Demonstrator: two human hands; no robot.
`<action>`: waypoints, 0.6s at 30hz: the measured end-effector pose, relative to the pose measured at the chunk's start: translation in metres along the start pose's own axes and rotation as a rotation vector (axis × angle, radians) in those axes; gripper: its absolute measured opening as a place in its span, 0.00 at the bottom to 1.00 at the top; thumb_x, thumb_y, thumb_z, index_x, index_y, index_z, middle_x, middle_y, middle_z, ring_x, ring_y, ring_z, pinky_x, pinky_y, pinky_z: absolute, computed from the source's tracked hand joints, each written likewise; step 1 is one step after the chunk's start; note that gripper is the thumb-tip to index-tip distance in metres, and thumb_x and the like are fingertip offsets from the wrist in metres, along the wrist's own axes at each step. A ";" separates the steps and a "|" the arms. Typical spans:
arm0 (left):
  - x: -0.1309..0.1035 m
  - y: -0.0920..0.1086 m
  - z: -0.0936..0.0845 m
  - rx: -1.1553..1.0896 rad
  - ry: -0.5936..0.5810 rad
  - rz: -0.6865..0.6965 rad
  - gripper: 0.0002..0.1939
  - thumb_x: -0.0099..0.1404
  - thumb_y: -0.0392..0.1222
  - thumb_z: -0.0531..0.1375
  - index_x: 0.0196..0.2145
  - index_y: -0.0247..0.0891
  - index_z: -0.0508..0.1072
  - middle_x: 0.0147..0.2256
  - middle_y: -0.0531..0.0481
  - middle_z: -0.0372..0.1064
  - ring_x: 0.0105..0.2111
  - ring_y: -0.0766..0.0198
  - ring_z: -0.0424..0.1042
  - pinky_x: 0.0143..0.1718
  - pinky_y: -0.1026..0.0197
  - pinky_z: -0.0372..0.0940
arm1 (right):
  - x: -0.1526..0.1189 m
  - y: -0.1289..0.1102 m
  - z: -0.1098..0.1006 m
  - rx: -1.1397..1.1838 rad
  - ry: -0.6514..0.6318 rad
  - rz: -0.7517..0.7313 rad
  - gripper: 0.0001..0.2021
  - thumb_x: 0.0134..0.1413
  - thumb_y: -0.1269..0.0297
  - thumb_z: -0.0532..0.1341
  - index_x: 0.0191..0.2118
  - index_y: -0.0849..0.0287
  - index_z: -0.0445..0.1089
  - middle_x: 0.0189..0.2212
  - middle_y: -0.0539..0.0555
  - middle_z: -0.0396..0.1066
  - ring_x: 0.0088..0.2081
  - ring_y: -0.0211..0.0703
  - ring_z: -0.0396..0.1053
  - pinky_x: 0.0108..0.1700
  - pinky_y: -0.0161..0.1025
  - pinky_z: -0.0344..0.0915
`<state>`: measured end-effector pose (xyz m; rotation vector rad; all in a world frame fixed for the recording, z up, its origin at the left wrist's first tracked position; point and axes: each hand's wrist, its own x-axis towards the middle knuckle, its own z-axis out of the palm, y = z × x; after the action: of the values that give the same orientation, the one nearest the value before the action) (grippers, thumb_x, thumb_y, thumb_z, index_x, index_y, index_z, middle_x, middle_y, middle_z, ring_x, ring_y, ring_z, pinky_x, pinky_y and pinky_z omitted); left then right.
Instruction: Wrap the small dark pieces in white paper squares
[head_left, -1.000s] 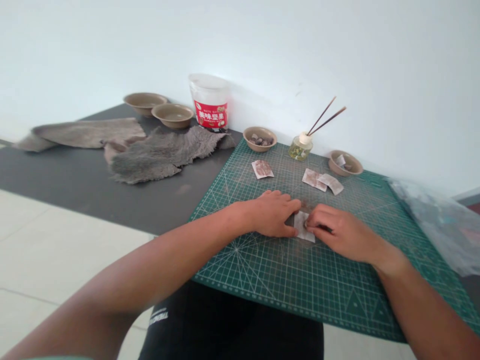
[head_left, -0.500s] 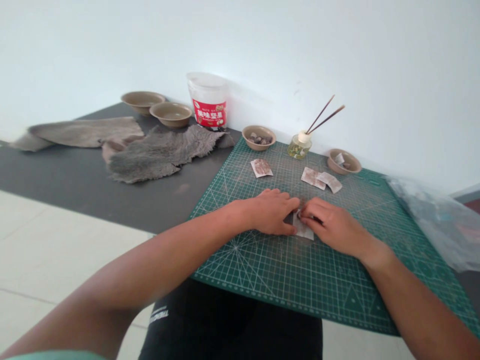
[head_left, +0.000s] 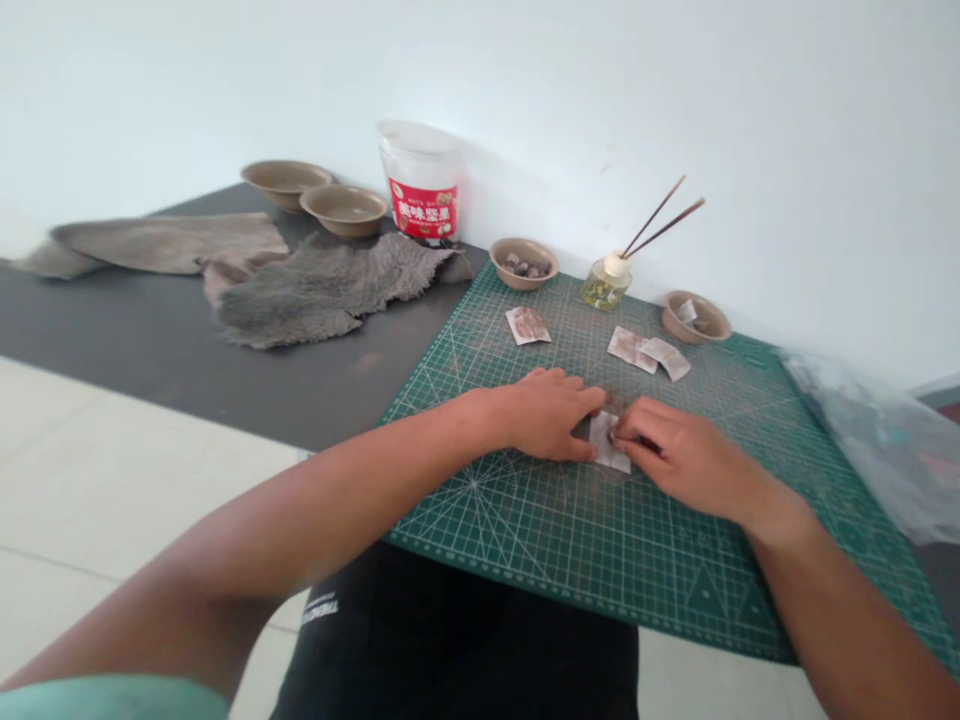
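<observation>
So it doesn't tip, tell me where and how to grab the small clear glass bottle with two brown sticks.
Probably grip the bottle around its squat, rounded body, below the white cap, from the front-left: its sticks lean right.

1 tub (head_left: pixel 422 185), 1 reed diffuser (head_left: pixel 606 284), grey cloth (head_left: pixel 322 290), apparently 1 plastic bag (head_left: pixel 877 435).

One head-worn camera looks forward and down over both hands (head_left: pixel 609 425).
</observation>
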<state>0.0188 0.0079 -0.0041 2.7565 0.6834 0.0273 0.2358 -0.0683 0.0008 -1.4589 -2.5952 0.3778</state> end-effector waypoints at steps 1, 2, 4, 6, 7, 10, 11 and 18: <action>0.000 0.000 0.000 -0.003 0.000 0.001 0.22 0.65 0.59 0.58 0.47 0.40 0.65 0.46 0.42 0.68 0.45 0.47 0.67 0.46 0.48 0.61 | 0.000 -0.001 0.000 0.015 -0.018 -0.034 0.06 0.67 0.65 0.55 0.38 0.54 0.68 0.38 0.53 0.70 0.39 0.44 0.70 0.42 0.42 0.65; 0.000 0.000 -0.001 -0.006 0.001 0.001 0.21 0.66 0.59 0.58 0.47 0.40 0.65 0.46 0.42 0.68 0.45 0.47 0.67 0.46 0.48 0.61 | 0.001 -0.001 0.001 0.026 -0.020 -0.055 0.06 0.67 0.65 0.55 0.38 0.54 0.68 0.38 0.53 0.71 0.40 0.44 0.70 0.42 0.42 0.66; 0.000 0.001 -0.001 -0.010 -0.002 -0.008 0.21 0.66 0.58 0.58 0.46 0.40 0.65 0.46 0.42 0.68 0.46 0.47 0.67 0.47 0.48 0.60 | 0.003 0.000 0.001 0.015 0.031 -0.038 0.05 0.67 0.65 0.55 0.40 0.54 0.69 0.40 0.53 0.71 0.40 0.45 0.71 0.43 0.42 0.66; 0.000 0.001 -0.002 -0.006 -0.006 -0.019 0.20 0.65 0.58 0.59 0.46 0.41 0.65 0.46 0.43 0.68 0.46 0.47 0.67 0.47 0.48 0.60 | 0.003 0.003 0.000 -0.021 0.098 0.029 0.05 0.66 0.65 0.56 0.39 0.55 0.69 0.39 0.54 0.71 0.39 0.45 0.71 0.43 0.43 0.65; 0.000 0.001 -0.002 -0.002 -0.007 -0.021 0.21 0.65 0.58 0.59 0.46 0.41 0.65 0.46 0.43 0.68 0.46 0.47 0.67 0.48 0.48 0.60 | 0.003 0.004 0.000 -0.028 0.104 0.049 0.05 0.66 0.65 0.56 0.38 0.55 0.69 0.38 0.53 0.71 0.38 0.45 0.70 0.42 0.43 0.65; 0.000 0.001 -0.001 0.004 -0.012 -0.017 0.21 0.65 0.59 0.59 0.46 0.40 0.65 0.47 0.43 0.68 0.46 0.48 0.67 0.48 0.49 0.60 | 0.003 0.005 -0.001 0.019 0.037 0.007 0.06 0.66 0.65 0.57 0.36 0.55 0.68 0.37 0.52 0.71 0.39 0.44 0.70 0.42 0.42 0.65; 0.000 0.001 -0.001 0.005 -0.012 -0.015 0.21 0.65 0.59 0.58 0.45 0.40 0.65 0.47 0.43 0.68 0.46 0.48 0.67 0.47 0.49 0.60 | 0.003 0.005 0.000 0.039 0.023 -0.015 0.06 0.66 0.65 0.56 0.36 0.55 0.67 0.37 0.52 0.71 0.39 0.44 0.70 0.42 0.41 0.65; 0.000 0.001 -0.001 -0.007 -0.010 -0.020 0.21 0.65 0.58 0.59 0.47 0.40 0.65 0.47 0.43 0.67 0.46 0.48 0.67 0.48 0.48 0.59 | 0.003 0.005 -0.004 0.022 0.061 0.028 0.05 0.65 0.65 0.57 0.36 0.55 0.68 0.35 0.52 0.71 0.36 0.44 0.70 0.39 0.41 0.64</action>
<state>0.0190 0.0072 -0.0025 2.7412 0.7062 0.0115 0.2394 -0.0630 0.0029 -1.4779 -2.5179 0.3588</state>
